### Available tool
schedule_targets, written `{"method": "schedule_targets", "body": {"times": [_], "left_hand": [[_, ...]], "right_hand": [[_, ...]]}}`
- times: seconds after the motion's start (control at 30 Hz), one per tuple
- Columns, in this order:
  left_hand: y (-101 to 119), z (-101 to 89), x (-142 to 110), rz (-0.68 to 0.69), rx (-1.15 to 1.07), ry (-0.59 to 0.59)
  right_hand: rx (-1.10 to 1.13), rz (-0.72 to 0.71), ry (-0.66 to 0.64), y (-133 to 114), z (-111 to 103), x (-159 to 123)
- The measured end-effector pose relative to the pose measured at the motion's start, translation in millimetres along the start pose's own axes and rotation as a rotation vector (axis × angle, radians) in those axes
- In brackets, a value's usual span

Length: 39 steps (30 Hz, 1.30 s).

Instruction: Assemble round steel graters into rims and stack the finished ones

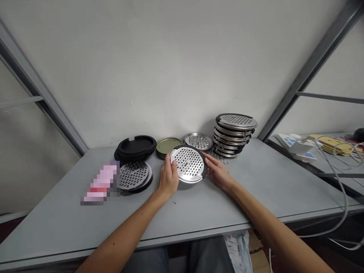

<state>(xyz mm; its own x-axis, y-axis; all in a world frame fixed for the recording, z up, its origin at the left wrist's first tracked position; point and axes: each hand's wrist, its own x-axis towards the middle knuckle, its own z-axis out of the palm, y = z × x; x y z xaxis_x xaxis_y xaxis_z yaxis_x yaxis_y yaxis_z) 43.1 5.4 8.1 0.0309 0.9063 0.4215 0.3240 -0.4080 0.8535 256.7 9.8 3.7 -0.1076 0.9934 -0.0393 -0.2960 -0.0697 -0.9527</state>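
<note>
Between my two hands, tilted up above the grey table, is a round metal grater disc (189, 164) with a black rim along its right side. My left hand (168, 177) grips its left edge, thumb on the face. On the opposite edge, my right hand (216, 170) is closed round the black rim. Behind it lie a metal grater plate (198, 141) and a pile of olive-green round plates (169, 145). To the left are loose grater discs (134, 176) below a pile of black rings (136, 148).
A tall stack of grater discs (234, 132) stands at the back right, with small metal rings (223, 160) at its foot. A blurred pink item (101, 182) lies at left. Yellow pieces (331, 145) and a white cable (338, 182) are beyond the right frame post.
</note>
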Motion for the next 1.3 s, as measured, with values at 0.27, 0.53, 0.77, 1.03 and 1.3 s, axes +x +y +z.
{"method": "schedule_targets", "body": {"times": [0.27, 0.53, 0.77, 1.03, 1.3], "left_hand": [[0.5, -3.5, 3.5, -0.029, -0.139, 0.022], [5.6, -11.4, 9.6, 0.127, -0.021, -0.15], [4.6, -20.4, 9.7, 0.179, -0.076, -0.199], [-1.1, -18.0, 9.2, 0.09, -0.184, -0.11], [-3.0, -14.1, 13.0, -0.058, -0.288, -0.084]], "right_hand": [[0.024, -0.023, -0.037, -4.6, 2.8, -4.3], [0.12, -0.004, 0.008, -7.1, 2.6, -1.8], [0.098, -0.017, -0.049, -5.9, 4.4, -6.2], [-0.358, -0.226, 0.087, -0.1, 5.4, -5.2], [-0.929, -0.681, -0.06, -0.4, -3.2, -14.1]]}}
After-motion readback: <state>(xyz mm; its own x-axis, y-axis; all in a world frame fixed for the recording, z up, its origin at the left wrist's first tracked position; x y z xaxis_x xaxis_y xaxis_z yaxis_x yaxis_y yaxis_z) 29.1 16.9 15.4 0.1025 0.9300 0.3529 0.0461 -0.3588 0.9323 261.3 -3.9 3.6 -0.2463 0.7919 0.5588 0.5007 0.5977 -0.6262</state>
